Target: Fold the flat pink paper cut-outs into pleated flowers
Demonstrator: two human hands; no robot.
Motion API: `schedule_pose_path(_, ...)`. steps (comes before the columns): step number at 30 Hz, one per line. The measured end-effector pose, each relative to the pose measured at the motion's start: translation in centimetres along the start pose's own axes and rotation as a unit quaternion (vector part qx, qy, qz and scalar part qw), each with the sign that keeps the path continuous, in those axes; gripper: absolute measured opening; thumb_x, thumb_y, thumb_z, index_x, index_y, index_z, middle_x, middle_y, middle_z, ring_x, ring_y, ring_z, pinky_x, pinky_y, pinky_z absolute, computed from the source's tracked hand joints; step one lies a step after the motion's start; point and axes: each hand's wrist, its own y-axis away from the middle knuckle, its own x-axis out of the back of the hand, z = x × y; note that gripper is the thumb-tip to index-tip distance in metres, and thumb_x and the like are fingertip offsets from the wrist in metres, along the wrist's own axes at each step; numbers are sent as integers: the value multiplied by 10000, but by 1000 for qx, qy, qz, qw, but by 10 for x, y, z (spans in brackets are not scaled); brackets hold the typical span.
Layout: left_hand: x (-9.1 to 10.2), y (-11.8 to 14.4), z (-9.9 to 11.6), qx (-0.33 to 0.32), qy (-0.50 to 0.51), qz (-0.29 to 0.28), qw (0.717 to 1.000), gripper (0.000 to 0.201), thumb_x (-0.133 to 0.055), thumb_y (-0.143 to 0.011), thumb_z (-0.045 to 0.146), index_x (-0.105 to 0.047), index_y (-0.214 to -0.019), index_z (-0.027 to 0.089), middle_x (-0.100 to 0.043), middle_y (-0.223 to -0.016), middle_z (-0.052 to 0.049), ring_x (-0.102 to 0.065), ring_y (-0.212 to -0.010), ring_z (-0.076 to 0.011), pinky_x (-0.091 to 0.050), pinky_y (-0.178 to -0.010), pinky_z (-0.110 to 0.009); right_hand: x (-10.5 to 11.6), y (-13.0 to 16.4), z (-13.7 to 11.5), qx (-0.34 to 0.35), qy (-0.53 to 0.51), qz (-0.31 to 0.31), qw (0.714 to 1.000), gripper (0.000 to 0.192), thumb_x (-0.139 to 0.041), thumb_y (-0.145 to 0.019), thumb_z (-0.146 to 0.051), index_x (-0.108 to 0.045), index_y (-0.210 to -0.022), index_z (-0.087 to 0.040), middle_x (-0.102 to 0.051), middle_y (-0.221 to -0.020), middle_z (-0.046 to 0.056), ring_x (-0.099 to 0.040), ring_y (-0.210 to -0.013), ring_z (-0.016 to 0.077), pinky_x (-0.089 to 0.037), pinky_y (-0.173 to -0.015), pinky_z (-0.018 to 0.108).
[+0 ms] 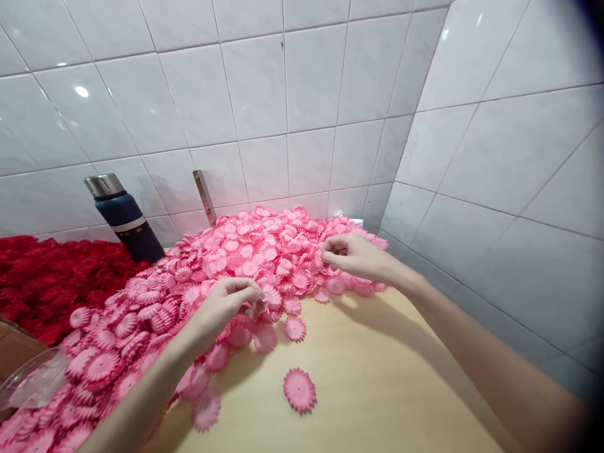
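Note:
A large heap of pink scalloped flower discs (pixel 255 251) spreads over the table. At the heap's front edge, my left hand (pixel 233 301) is closed, its fingertips pinching a pink flower disc (pixel 270 297). Further back on the right, my right hand (pixel 356 255) reaches to the heap with thumb and finger pinched together at a pink piece; its outline blends with the discs behind. One loose disc (pixel 299 390) lies flat on the bare wood in front of me, and a smaller one (pixel 295 328) rests just beyond it.
A dark blue bottle (pixel 129 223) with a steel cap stands behind the heap on the left. Red petals (pixel 61 277) are piled beside it. A metal strip (pixel 204 196) leans on the tiled wall (pixel 255 88). At lower left is a clear plastic container (pixel 40 380). The wooden tabletop (pixel 377 384) spans the front.

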Motion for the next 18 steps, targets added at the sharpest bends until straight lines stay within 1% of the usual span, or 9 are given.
schedule_pose_path(4,-1,2,5,11,-99,-61,993,165,-620,-748,247,-663,-637,132,-609,-604,-3,-525,-584,-122,-402,-575,-220,4,5,-13,25,-22,-115,993,189,-524,-802,-323,-611,-767,-159,-594,-723,19,-496,-620,130,-353,-536,242)
schedule_pose_path(6,-3,2,5,8,-134,-73,988,176,-607,-755,252,-658,-632,136,-613,-605,-1,-530,-583,-127,-392,-563,-219,3,7,-20,35,-16,-158,987,222,-518,-835,-354,-619,-820,-156,-607,-778,34,-510,-659,139,-365,-547,243)
schedule_pose_path(9,-2,2,3,-5,-178,-66,982,197,-586,-776,266,-668,-649,140,-624,-616,-4,-544,-589,-136,-395,-556,-224,0,9,-25,43,-2,-183,982,245,-506,-865,-368,-602,-801,-152,-582,-762,27,-489,-646,128,-357,-537,236)
schedule_pose_path(11,2,2,3,-20,-185,-50,981,204,-590,-791,288,-692,-699,138,-640,-639,-11,-555,-596,-138,-410,-557,-227,0,9,-26,46,0,-190,981,248,-500,-878,-365,-590,-782,-154,-565,-739,15,-470,-625,118,-340,-521,230)
schedule_pose_path(12,6,2,3,-32,-176,-32,983,207,-598,-798,302,-699,-730,135,-644,-648,-15,-558,-596,-136,-417,-556,-227,0,10,-26,45,-1,-192,980,248,-499,-882,-365,-588,-781,-156,-562,-735,12,-462,-617,114,-331,-513,228)
schedule_pose_path(13,10,2,3,-46,-157,-1,987,213,-605,-803,319,-702,-778,131,-648,-665,-19,-559,-595,-131,-422,-550,-224,0,10,-26,44,-5,-195,980,247,-499,-885,-365,-589,-788,-157,-563,-737,11,-460,-615,112,-326,-508,227)
schedule_pose_path(15,18,1,5,-78,-99,103,987,271,-622,-806,353,-678,-943,126,-657,-744,-31,-556,-598,-120,-423,-518,-214,0,10,-27,42,-16,-196,980,246,-499,-891,-371,-595,-812,-159,-563,-747,11,-465,-615,112,-323,-504,226)
schedule_pose_path(17,25,-1,8,-108,-45,214,970,435,-653,-789,370,-576,-1153,146,-644,-836,-35,-555,-605,-115,-404,-461,-196,-1,10,-28,38,-28,-194,980,247,-499,-895,-378,-596,-826,-162,-569,-762,13,-483,-622,113,-327,-507,225)
schedule_pose_path(18,27,-1,9,-118,-30,252,960,520,-673,-774,374,-513,-1223,168,-628,-861,-28,-554,-606,-113,-393,-440,-186,-2,10,-29,36,-34,-195,980,245,-498,-897,-380,-595,-833,-163,-580,-778,16,-499,-629,114,-337,-515,227)
